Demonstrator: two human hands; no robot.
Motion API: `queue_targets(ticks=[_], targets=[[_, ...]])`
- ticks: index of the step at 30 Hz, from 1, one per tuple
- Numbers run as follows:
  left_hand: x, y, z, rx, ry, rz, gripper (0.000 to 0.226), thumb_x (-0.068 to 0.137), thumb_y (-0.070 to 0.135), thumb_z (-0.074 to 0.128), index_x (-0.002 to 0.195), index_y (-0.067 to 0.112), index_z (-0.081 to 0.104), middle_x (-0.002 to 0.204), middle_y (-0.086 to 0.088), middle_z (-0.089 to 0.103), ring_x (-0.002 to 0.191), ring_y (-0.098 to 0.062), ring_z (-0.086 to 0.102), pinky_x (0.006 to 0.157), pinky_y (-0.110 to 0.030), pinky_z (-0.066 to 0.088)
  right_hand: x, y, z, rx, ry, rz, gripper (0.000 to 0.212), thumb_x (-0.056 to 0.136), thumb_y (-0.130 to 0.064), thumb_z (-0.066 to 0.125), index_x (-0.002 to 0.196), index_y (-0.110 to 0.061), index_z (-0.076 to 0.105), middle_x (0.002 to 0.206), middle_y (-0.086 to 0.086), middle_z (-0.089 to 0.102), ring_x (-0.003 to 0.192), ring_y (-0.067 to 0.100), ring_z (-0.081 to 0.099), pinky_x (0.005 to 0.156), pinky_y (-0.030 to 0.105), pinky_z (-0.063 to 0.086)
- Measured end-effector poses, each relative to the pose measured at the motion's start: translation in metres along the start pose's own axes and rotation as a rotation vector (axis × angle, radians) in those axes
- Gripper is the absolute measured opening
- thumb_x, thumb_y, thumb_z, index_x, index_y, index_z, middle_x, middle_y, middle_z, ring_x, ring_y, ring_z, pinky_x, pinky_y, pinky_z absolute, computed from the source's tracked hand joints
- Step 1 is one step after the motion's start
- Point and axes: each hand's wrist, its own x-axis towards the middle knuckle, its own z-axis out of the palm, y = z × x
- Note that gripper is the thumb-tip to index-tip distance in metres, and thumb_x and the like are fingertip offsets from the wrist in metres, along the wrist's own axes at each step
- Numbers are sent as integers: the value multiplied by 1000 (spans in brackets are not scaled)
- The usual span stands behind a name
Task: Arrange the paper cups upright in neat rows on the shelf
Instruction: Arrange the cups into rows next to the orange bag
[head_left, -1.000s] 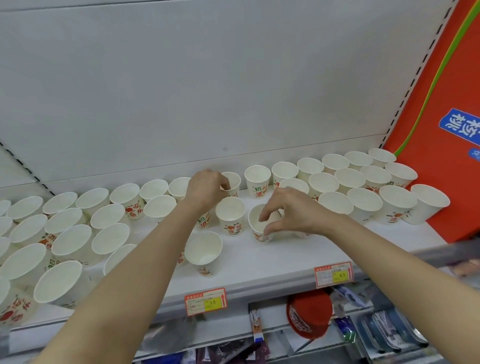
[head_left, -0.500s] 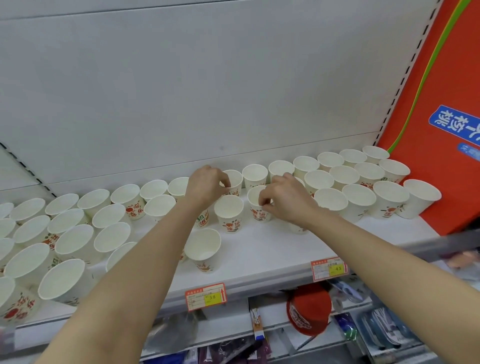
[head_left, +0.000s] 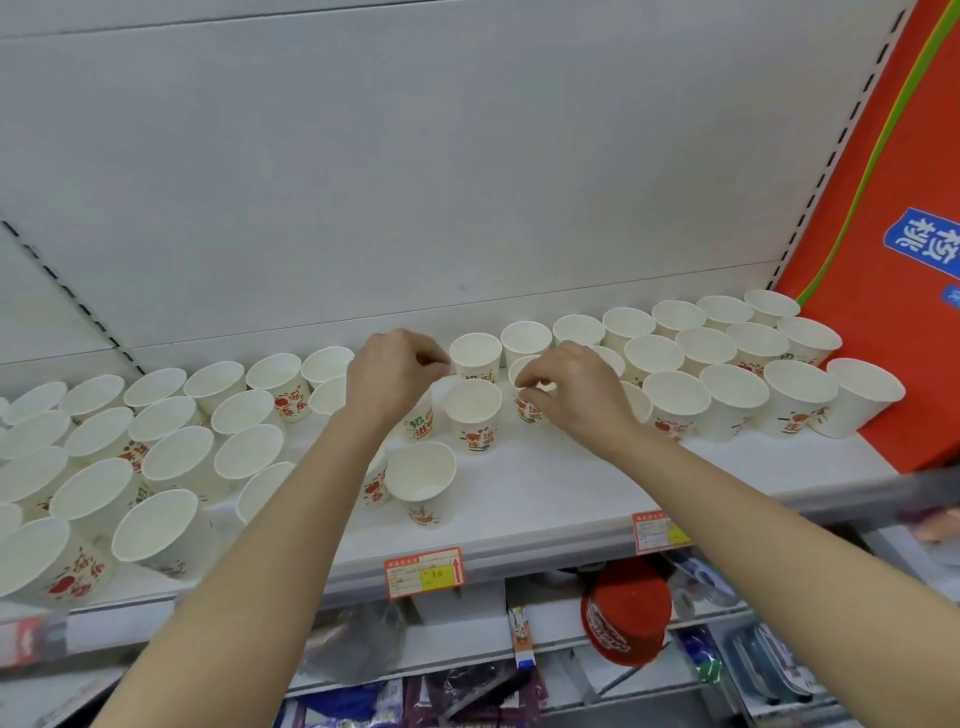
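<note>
Shelf (head_left: 545, 483): white board; carries every paper cup, all upright and mouth up; nothing seen inside any of them
Red panel (head_left: 893, 218): stands at the shelf's right end, touching the outermost cup
Right cup rows (head_left: 727, 358): three fairly even rows, cups close together
Left cup group (head_left: 156, 452): looser rows reaching to the left edge
Right hand (head_left: 576, 395): fingers curled, thumb and fingertips pinching the rim of a second-row cup (head_left: 527, 402)
Left hand (head_left: 392, 374): fingers curled over a cup (head_left: 421, 421) mostly hidden beneath it; whether they truly grip it, cannot tell
Middle cup (head_left: 472, 415): stands free between the two hands
Front cup (head_left: 422, 480): alone, nearer the shelf edge
Price tag (head_left: 423, 571): on the shelf's front lip
</note>
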Motion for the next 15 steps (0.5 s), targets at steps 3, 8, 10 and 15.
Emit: queue_targets(ticks=[3, 8, 10, 15], targets=[[-26, -4, -9, -71, 87, -129, 8, 80, 23, 71, 79, 29, 76, 77, 13, 71, 77, -12, 65, 63, -29, 50, -16, -22, 10, 221, -3, 222, 2, 77, -21, 74, 77, -22, 73, 72, -12, 68, 71, 7, 59, 68, 30, 49], [-80, -17, -20, 0, 161, -245, 6, 82, 29, 70, 83, 32, 76, 82, 16, 72, 81, -11, 64, 61, -26, 45, -15, -31, 20, 288, 23, 348, 13, 77, -14, 74, 88, -20, 74, 74, -9, 67, 68, 5, 57, 73, 25, 50], [-99, -23, -19, 26, 169, -281, 5, 82, 33, 71, 82, 33, 76, 82, 16, 72, 81, -13, 64, 64, -28, 48, -13, -30, 20, 222, 5, 296, 12, 78, -13, 73, 88, -20, 74, 82, -6, 69, 74, 9, 58, 75, 30, 50], [-134, -37, -11, -115, 192, -355, 6, 83, 33, 73, 88, 33, 76, 84, 16, 73, 81, -8, 66, 69, -27, 49, -22, -28, 31, 134, -68, 178, 13, 80, -17, 71, 93, -20, 72, 92, -6, 57, 75, 9, 50, 68, 29, 44]])
